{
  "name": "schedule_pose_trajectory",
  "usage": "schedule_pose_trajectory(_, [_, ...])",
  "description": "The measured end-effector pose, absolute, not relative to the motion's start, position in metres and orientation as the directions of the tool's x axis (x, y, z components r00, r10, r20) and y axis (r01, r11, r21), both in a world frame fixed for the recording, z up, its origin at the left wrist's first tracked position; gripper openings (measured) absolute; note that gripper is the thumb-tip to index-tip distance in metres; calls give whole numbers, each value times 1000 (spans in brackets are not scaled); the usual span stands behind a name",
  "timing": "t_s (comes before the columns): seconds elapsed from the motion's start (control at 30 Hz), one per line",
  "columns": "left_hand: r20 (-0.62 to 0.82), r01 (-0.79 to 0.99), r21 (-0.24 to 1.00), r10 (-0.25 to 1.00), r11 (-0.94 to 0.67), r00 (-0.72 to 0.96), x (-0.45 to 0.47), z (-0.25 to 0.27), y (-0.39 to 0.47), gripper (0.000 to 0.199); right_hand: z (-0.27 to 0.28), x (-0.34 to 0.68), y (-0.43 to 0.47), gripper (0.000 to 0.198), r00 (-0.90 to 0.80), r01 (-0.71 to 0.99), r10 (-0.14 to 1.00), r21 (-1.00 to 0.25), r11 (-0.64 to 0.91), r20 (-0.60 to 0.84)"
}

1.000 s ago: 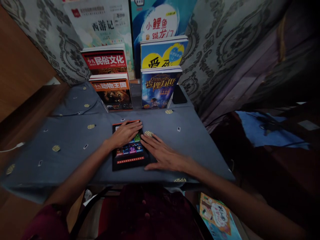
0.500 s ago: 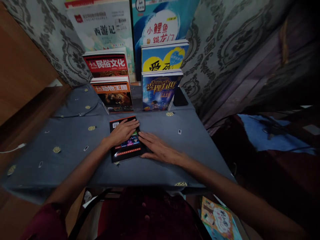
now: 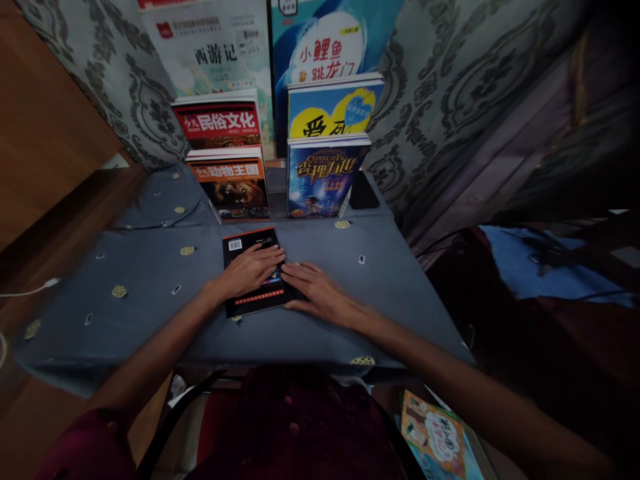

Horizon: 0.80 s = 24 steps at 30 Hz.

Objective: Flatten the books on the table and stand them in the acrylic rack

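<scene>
A thin black book (image 3: 257, 300) lies flat on the cloth-covered table, a barcode at its top left and a red strip near its bottom. My left hand (image 3: 254, 270) rests flat across the middle of the cover with its fingers stretched out, hiding part of the coloured pictures. At the book's right edge, my right hand (image 3: 317, 290) lies open, fingertips touching that edge and close to the left fingers.
Behind the book stand upright books: a lion-cover book (image 3: 237, 190) at left and a blue book (image 3: 323, 177) at right, taller ones behind. A dark flat object (image 3: 364, 192) lies beside them. More books (image 3: 440, 433) sit below the table's front edge.
My left hand has slid a little down the cover toward me, so more shows around the barcode and less of the pictures. The view has shifted slightly; the right hand stays at the edge.
</scene>
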<state>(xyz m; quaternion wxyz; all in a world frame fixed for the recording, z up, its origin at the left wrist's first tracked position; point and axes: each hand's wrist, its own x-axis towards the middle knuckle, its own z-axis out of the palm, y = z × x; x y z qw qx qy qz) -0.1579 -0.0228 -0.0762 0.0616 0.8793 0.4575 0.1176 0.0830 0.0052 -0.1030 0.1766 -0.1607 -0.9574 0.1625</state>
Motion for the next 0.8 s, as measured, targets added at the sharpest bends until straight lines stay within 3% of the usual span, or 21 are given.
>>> schedule_pose_trajectory(0.2, [138, 784, 233, 817, -576, 559, -154, -77, -33, 43, -99, 84, 0, 42, -851, 267, 391, -353, 897, 350])
schedule_pose_trajectory(0.53, [121, 761, 282, 808, -585, 576, -147, -75, -49, 43, -100, 83, -4, 32, -829, 251, 381, -337, 907, 409])
schedule_pose_trajectory(0.8, [114, 751, 299, 803, -589, 584, -143, -75, -60, 43, -97, 86, -13, 27, -827, 269, 360, -257, 928, 432])
